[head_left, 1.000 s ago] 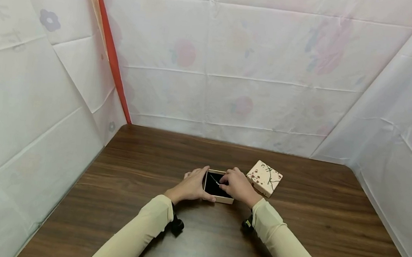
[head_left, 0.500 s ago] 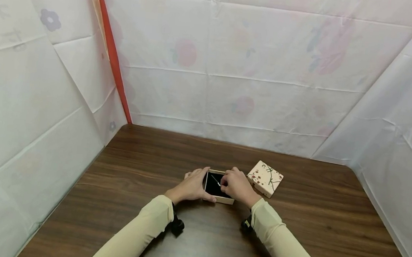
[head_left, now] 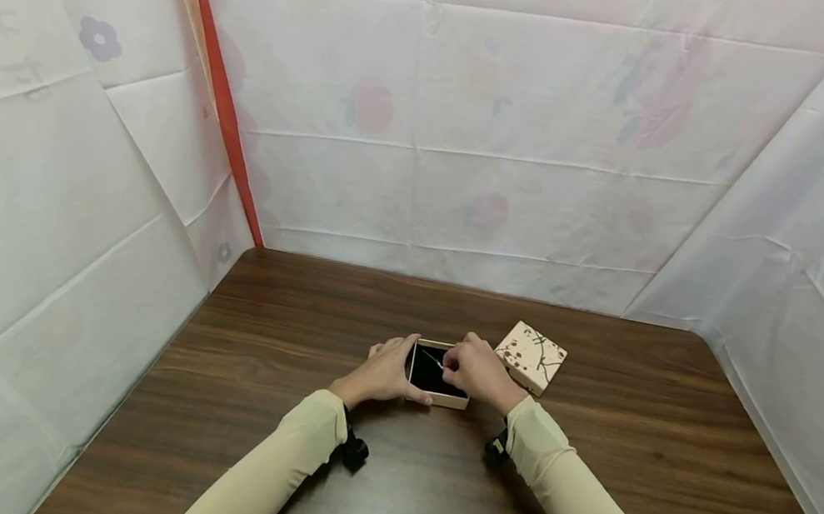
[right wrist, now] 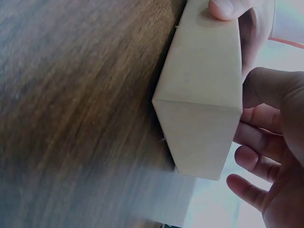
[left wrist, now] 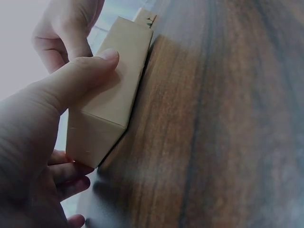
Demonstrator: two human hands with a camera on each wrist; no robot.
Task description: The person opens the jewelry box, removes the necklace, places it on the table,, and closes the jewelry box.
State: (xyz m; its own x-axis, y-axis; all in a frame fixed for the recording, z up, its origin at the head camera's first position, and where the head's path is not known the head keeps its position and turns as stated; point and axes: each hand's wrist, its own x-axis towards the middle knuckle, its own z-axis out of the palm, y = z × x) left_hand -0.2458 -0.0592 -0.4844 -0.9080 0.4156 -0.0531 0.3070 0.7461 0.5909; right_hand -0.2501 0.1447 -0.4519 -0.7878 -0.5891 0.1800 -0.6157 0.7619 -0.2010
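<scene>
A small cream box (head_left: 449,401) with a black lining sits uncovered near the middle of the table. My left hand (head_left: 386,373) grips it at its left end, thumb against the near wall (left wrist: 118,90) and fingers round the far side. Across the black lining runs a thin silvery chain (head_left: 431,359). Over the box's right half, my right hand (head_left: 478,373) reaches in, and its thumb and forefinger pinch the chain's right part. In the right wrist view the box wall (right wrist: 199,66) hides those fingertips.
The box's lid (head_left: 531,355), cream with red blossoms and dark branches, lies on the wooden table (head_left: 347,296) just right of and behind the right hand. White patterned cloth (head_left: 414,98) hangs along the back and both sides.
The right hand's fingertips have shifted very slightly to the right within the box since a second ago. The left hand and the box hold their place.
</scene>
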